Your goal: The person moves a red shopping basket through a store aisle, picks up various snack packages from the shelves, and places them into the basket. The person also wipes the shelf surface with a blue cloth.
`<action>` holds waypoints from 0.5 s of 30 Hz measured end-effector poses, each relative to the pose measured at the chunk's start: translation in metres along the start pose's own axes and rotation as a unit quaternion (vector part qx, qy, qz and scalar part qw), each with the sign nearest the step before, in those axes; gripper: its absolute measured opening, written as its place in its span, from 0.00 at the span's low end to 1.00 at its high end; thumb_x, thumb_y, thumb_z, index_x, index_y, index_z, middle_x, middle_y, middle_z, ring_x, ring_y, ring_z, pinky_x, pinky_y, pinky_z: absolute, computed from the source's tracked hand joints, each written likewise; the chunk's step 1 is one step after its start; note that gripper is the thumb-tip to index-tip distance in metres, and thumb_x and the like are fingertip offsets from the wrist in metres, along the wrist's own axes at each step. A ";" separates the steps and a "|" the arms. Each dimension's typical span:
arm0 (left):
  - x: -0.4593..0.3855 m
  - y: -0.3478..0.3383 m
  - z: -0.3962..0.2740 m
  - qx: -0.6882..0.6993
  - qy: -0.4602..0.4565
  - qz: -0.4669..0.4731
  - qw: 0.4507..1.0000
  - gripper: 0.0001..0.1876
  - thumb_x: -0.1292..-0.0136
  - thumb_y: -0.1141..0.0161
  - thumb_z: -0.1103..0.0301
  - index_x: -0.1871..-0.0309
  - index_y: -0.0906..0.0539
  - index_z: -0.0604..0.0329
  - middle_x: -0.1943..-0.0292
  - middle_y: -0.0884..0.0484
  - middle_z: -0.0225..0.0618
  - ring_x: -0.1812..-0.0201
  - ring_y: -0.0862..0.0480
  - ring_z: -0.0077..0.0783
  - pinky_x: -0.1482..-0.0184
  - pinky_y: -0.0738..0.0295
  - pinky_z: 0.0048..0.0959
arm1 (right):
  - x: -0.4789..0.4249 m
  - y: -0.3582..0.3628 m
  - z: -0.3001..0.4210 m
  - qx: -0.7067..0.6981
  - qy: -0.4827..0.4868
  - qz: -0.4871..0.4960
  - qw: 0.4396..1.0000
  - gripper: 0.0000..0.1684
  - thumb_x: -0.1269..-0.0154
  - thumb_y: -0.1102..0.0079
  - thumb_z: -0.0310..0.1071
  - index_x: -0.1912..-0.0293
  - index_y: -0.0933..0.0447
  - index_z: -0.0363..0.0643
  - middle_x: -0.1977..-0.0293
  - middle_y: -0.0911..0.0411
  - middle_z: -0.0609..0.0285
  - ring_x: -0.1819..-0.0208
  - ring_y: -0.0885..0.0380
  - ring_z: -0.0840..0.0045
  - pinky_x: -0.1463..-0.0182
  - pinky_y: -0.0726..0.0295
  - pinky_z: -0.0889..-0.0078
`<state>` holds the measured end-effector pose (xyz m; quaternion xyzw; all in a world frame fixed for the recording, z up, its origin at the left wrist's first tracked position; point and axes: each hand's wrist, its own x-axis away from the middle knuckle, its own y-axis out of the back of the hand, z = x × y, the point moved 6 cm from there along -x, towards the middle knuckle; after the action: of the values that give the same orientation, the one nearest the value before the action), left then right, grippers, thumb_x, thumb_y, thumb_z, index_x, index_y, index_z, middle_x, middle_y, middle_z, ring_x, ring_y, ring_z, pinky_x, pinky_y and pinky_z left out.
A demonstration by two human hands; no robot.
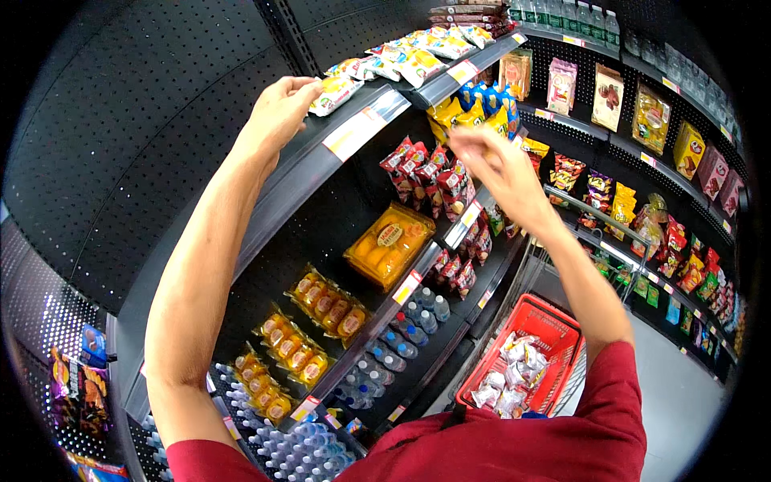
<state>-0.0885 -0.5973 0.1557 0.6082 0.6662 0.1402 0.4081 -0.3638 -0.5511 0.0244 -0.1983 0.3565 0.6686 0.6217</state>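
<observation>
With its fingers and thumb, my left hand [283,111] touches the near end of a white and yellow snack packet [335,94] on the top shelf; whether it grips the packet is not plain. More such packets [415,57] lie in an overlapping row along that shelf. My right hand [491,159], somewhat blurred, hovers in front of the shelf edge near yellow snack bags [467,114], fingers bent, with no item visible in it. Below stands a red shopping basket [519,355] in a metal cart, holding several whitish wrapped packets [512,370].
Shelf edges with price tags [355,132] run diagonally below my hands. Lower shelves hold red snack bags [427,172], a boxed yellow cake pack [390,244], packed small cakes [328,304] and water bottles [391,346]. A curved stocked shelf [608,141] stands at the right.
</observation>
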 end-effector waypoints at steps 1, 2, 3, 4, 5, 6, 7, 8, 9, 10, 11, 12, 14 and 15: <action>-0.001 0.002 0.003 0.010 0.015 0.007 1.000 0.30 0.27 0.45 0.46 0.31 0.25 0.57 0.39 0.21 0.41 0.40 0.23 0.33 0.43 0.25 0.31 | -0.029 -0.006 0.015 -0.016 0.040 0.000 0.999 0.17 0.24 0.44 0.34 0.40 0.24 0.38 0.48 0.18 0.56 0.46 0.18 0.75 0.45 0.17 0.69; -0.004 0.001 0.008 0.018 0.040 0.014 0.999 0.29 0.27 0.45 0.45 0.31 0.25 0.55 0.40 0.21 0.40 0.41 0.23 0.32 0.45 0.25 0.31 | -0.056 -0.014 0.023 0.001 0.080 0.003 0.997 0.16 0.24 0.43 0.35 0.42 0.23 0.37 0.50 0.17 0.54 0.47 0.18 0.73 0.45 0.18 0.67; -0.009 0.005 0.022 0.029 0.064 -0.001 0.997 0.29 0.28 0.44 0.45 0.32 0.25 0.54 0.43 0.20 0.38 0.43 0.23 0.31 0.45 0.25 0.31 | -0.078 -0.027 0.037 0.032 0.112 -0.003 0.993 0.16 0.25 0.43 0.35 0.44 0.23 0.37 0.51 0.16 0.53 0.49 0.17 0.71 0.45 0.18 0.65; -0.010 0.007 0.026 0.045 0.081 0.001 0.996 0.29 0.28 0.43 0.45 0.32 0.24 0.53 0.44 0.20 0.37 0.43 0.23 0.31 0.46 0.25 0.31 | -0.099 -0.038 0.046 0.041 0.144 0.003 0.989 0.15 0.26 0.43 0.35 0.46 0.22 0.36 0.52 0.17 0.51 0.50 0.17 0.67 0.44 0.19 0.65; -0.014 0.003 0.028 0.063 0.094 0.008 0.994 0.29 0.28 0.43 0.44 0.33 0.24 0.53 0.46 0.20 0.37 0.44 0.23 0.31 0.46 0.25 0.31 | -0.124 -0.047 0.038 0.089 0.186 0.001 0.978 0.17 0.26 0.47 0.37 0.45 0.22 0.37 0.53 0.17 0.47 0.50 0.17 0.60 0.44 0.20 0.61; -0.018 0.003 0.030 0.070 0.091 0.017 0.993 0.28 0.29 0.42 0.44 0.33 0.24 0.51 0.47 0.20 0.36 0.45 0.23 0.29 0.46 0.24 0.30 | -0.145 -0.059 0.030 0.122 0.185 0.001 0.975 0.17 0.26 0.48 0.37 0.45 0.22 0.37 0.54 0.17 0.45 0.49 0.17 0.57 0.43 0.20 0.59; -0.019 0.002 0.032 0.076 0.100 0.015 0.992 0.28 0.29 0.42 0.44 0.33 0.24 0.50 0.48 0.20 0.36 0.47 0.22 0.28 0.47 0.24 0.30 | -0.162 -0.071 0.023 0.152 0.183 0.001 0.971 0.18 0.26 0.50 0.37 0.45 0.21 0.38 0.55 0.16 0.43 0.49 0.17 0.54 0.43 0.21 0.57; -0.022 0.001 0.036 0.081 0.108 0.016 0.991 0.28 0.29 0.42 0.44 0.33 0.23 0.49 0.49 0.20 0.35 0.49 0.22 0.27 0.47 0.24 0.29 | -0.177 -0.082 0.012 0.175 0.166 0.010 0.970 0.19 0.26 0.51 0.37 0.45 0.21 0.37 0.55 0.16 0.42 0.49 0.17 0.53 0.43 0.21 0.55; -0.024 0.000 0.039 0.086 0.116 0.018 0.989 0.28 0.29 0.42 0.44 0.33 0.23 0.48 0.50 0.20 0.35 0.50 0.22 0.26 0.47 0.24 0.29 | -0.186 -0.091 0.010 0.198 0.147 0.018 0.969 0.19 0.25 0.53 0.38 0.44 0.22 0.37 0.55 0.16 0.41 0.49 0.17 0.52 0.43 0.21 0.54; -0.026 -0.001 0.040 0.083 0.117 0.016 0.990 0.28 0.29 0.42 0.44 0.32 0.24 0.47 0.52 0.20 0.34 0.51 0.22 0.25 0.48 0.25 0.28 | -0.193 -0.098 0.004 0.206 0.104 0.026 0.973 0.20 0.26 0.52 0.39 0.45 0.22 0.37 0.54 0.16 0.40 0.49 0.17 0.51 0.43 0.21 0.53; -0.029 -0.001 0.040 0.078 0.121 0.021 0.989 0.28 0.29 0.42 0.44 0.32 0.24 0.46 0.53 0.20 0.33 0.52 0.22 0.25 0.48 0.25 0.28 | -0.199 -0.105 0.001 0.230 0.077 0.041 0.969 0.20 0.26 0.51 0.39 0.44 0.22 0.37 0.52 0.17 0.41 0.47 0.18 0.52 0.42 0.22 0.54; -0.030 -0.004 0.040 0.084 0.121 0.023 0.989 0.28 0.29 0.42 0.44 0.32 0.24 0.46 0.54 0.19 0.33 0.53 0.22 0.25 0.49 0.24 0.27 | -0.206 -0.113 -0.006 0.255 0.049 0.055 0.964 0.21 0.26 0.50 0.39 0.43 0.22 0.37 0.51 0.17 0.41 0.46 0.19 0.53 0.40 0.22 0.55; -0.034 -0.008 0.036 0.095 0.120 0.014 0.988 0.26 0.30 0.40 0.45 0.35 0.21 0.46 0.57 0.19 0.30 0.55 0.21 0.23 0.53 0.24 0.25 | -0.215 -0.116 -0.020 0.293 -0.007 0.086 0.952 0.22 0.27 0.46 0.42 0.43 0.22 0.37 0.51 0.17 0.40 0.46 0.18 0.53 0.40 0.23 0.57; -0.035 -0.006 0.043 0.099 0.127 0.010 0.987 0.25 0.30 0.39 0.45 0.37 0.20 0.46 0.58 0.19 0.29 0.56 0.21 0.23 0.54 0.24 0.25 | -0.213 -0.122 -0.019 0.277 -0.013 0.080 0.958 0.23 0.28 0.44 0.43 0.43 0.22 0.37 0.51 0.17 0.40 0.46 0.18 0.53 0.40 0.22 0.57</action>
<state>-0.0646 -0.6442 0.1377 0.6293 0.7174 0.1540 0.2562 -0.2168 -0.7156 0.1346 0.0194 0.5340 0.5937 0.6016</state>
